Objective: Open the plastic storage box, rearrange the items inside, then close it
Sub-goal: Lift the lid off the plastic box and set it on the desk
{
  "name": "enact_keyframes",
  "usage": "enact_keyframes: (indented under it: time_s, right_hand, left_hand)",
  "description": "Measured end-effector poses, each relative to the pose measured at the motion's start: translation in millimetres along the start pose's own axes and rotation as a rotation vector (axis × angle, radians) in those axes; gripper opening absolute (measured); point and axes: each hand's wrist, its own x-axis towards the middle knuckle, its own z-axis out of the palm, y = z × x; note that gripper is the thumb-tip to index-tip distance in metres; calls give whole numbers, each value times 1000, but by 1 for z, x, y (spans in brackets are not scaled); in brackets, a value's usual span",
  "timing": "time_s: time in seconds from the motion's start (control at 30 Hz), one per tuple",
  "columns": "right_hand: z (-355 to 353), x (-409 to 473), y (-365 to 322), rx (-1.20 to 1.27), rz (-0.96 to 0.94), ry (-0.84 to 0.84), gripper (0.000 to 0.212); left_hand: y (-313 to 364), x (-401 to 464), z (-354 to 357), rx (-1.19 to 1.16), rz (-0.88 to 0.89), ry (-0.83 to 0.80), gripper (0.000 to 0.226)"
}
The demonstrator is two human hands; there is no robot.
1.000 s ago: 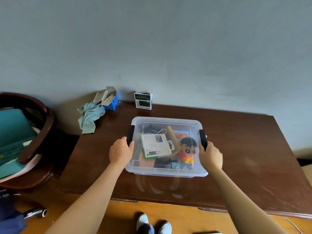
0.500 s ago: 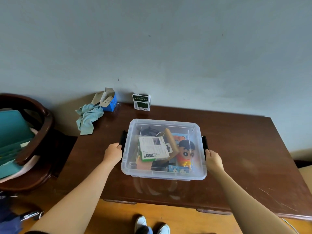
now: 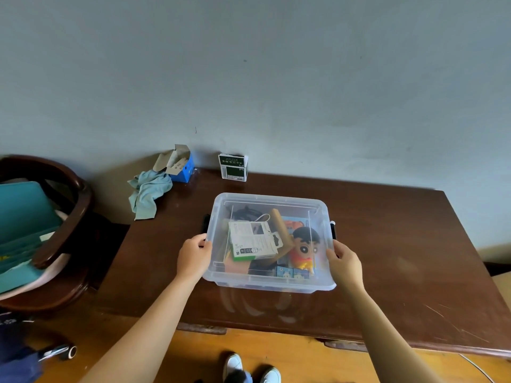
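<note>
A clear plastic storage box (image 3: 269, 283) sits on the dark wooden table (image 3: 401, 261) with its clear lid (image 3: 271, 200) on. Its black side latches (image 3: 206, 223) are swung outward. Through the lid I see a white-and-green package (image 3: 253, 241), a cartoon doll (image 3: 304, 247), a brown tube (image 3: 279, 225), small blue boxes (image 3: 291, 273) and a black cable (image 3: 243, 212). My left hand (image 3: 193, 255) grips the lid's left edge, thumb on top. My right hand (image 3: 344, 262) grips the lid's right edge.
Against the wall stand an open blue carton (image 3: 182, 164), a crumpled teal cloth (image 3: 149, 192) and a green-and-white box (image 3: 233, 167). A dark wooden chair (image 3: 69, 217) holding teal folders (image 3: 22, 225) stands at the left. My shoes (image 3: 251, 369) show below the table's front edge.
Both hands were on the black latches, which then swung outward. The hands have now moved inward onto the lid's side edges. The box sits slightly nearer the front edge.
</note>
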Motion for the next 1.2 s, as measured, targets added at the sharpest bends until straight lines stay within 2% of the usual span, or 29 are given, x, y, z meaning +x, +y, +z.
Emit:
enact_keyframes:
  time_s: [0.17,0.23,0.33,0.43,0.53,0.57,0.63,0.7,0.77,0.83,0.9,0.97,1.07,1.13,1.2]
  right_hand:
    - [-4,-2,-9,220,131,12,20]
    - [-8,-4,-13,307,120,29,19]
    - [-19,-5,-26,478,116,37,34]
    - [-37,-8,-48,580,101,-113,32]
    - [-55,-10,-69,697,54,-284,44]
    - [-59,-11,-76,751,13,-281,50]
    - [-62,-17,-92,814,-165,-234,43]
    - [-58,-21,-105,752,-424,-159,35]
    - [-50,-25,-119,597,-610,-53,35]
    - [-43,-24,-129,271,-777,126,32]
    - [-36,-25,-133,-140,-1030,300,44]
    - [-28,-29,-131,-314,-1183,278,56]
    - [-22,-34,-121,-328,-1176,162,50]
    - [-21,-34,-112,-309,-1046,17,45]
    - [-22,-33,-101,-174,-831,-145,70]
  left_hand:
    - [8,-2,-4,-267,-162,2,31]
    - [10,-5,-6,-328,-159,18,30]
    - [19,-10,-9,-429,-117,44,24]
    - [37,-11,-19,-505,-34,36,28]
    - [58,-7,-32,-562,29,6,33]
    - [65,-6,-36,-563,52,-13,35]
    - [78,-3,-42,-533,85,-33,37]
    - [91,-2,-46,-537,73,-48,37]
    - [107,-6,-51,-712,16,-165,37]
    - [122,-11,-57,-918,-26,-347,47]
    - [131,-14,-63,-981,-22,-454,58]
    - [138,-15,-65,-949,-11,-472,61]
    - [142,-15,-67,-844,-59,-448,37]
    - [133,-14,-67,-812,-83,-438,27]
    - [120,-14,-64,-813,-54,-446,29]
